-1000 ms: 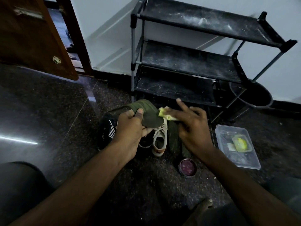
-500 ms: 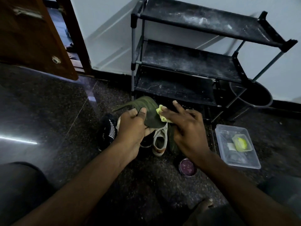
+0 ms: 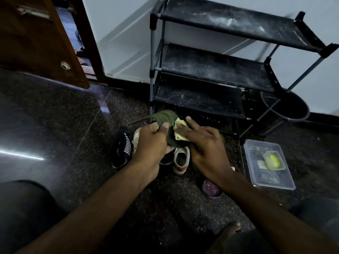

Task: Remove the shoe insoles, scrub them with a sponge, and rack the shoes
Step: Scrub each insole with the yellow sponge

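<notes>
Left hand: grips insole, bracing it for scrubbing;
Right hand: presses sponge onto it

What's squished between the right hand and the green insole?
A yellow sponge. The right hand holds it against the green insole, which the left hand grips. The head view shows it.

Dim, bluish scene; glare streaks the glossy floor at left; wide-angle edges bend.
</notes>
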